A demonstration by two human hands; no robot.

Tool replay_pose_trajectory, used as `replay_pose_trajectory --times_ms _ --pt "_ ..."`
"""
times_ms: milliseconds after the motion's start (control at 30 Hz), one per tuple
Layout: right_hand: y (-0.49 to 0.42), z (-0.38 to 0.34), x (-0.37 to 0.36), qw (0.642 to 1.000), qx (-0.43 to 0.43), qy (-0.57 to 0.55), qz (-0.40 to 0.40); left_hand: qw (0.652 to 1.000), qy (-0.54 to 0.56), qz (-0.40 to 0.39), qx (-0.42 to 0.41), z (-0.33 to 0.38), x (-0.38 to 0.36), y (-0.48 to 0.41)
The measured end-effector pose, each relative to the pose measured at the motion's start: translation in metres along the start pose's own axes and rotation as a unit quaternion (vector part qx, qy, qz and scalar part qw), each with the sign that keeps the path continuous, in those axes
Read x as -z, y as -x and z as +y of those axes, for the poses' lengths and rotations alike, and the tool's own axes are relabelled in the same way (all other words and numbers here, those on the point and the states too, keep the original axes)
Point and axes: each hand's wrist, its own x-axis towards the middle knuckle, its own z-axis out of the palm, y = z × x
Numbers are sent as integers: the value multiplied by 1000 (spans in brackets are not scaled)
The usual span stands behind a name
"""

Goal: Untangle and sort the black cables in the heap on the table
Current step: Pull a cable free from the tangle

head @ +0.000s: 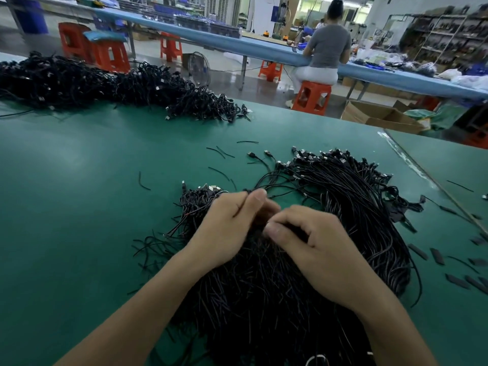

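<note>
Fingers (260,198) of your left hand (229,231): thumb and forefinger closed together, pinching 1 thin black cable (240,207) that runs down across the hand. Your right hand (319,252) sits just beside it, nearly touching. Its fingers are curled inward and its thumb lies flat against dark strands; motion blur, so you cannot tell whether it really grips any.

Both hands work over the middle of the heap (264,307), which lies directly before you on the green table (79,196). It passes under both forearms and runs off the near edge of view. Strands arc away to the right, and their metal-tipped plugs (330,157) fan out along the heap's far side. A smaller cluster of plugs lies just beyond your left hand.

Short cable scraps (220,152) are scattered on the table beyond the heap. Flat black strips (437,257) lie apart on the right.

Farther off, at the table's far left edge: a second, long mound of black cables (105,85), well apart from yours.

Beyond the table: red stools (111,56), a floor fan (200,68), an open cardboard box (380,116), and 1 person (328,46) seated at a long blue bench (211,35), back turned.
</note>
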Motion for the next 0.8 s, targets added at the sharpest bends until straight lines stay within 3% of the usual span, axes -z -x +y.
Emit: replay_pose_trajectory --times_ms 100,167,300,400,500,567,667,733,800 --pt "-7 2 6 996 17 -42 71 982 24 -148 111 8 2 9" --pt "-11 5 5 992 14 -82 98 965 65 -205 149 12 5 14" --pt "-12 10 -5 984 -43 -122 122 900 315 -257 157 17 12 15" --pt "-9 9 -12 988 -75 -106 83 853 454 -221 129 21 14 10" --pt "-3 5 -18 997 -65 -36 -14 844 522 -79 95 22 12 2" --pt "2 0 -21 996 -55 -8 -75 883 466 13 46 16 9 -3" --pt "6 -3 -17 993 -36 19 -109 964 255 71 -21 3 4 -4" --pt "7 -4 -11 992 -15 53 -109 991 111 65 -29 -3 3 0" --pt "5 -2 -4 993 -7 87 -85 1000 -5 1 -12 -2 2 3"
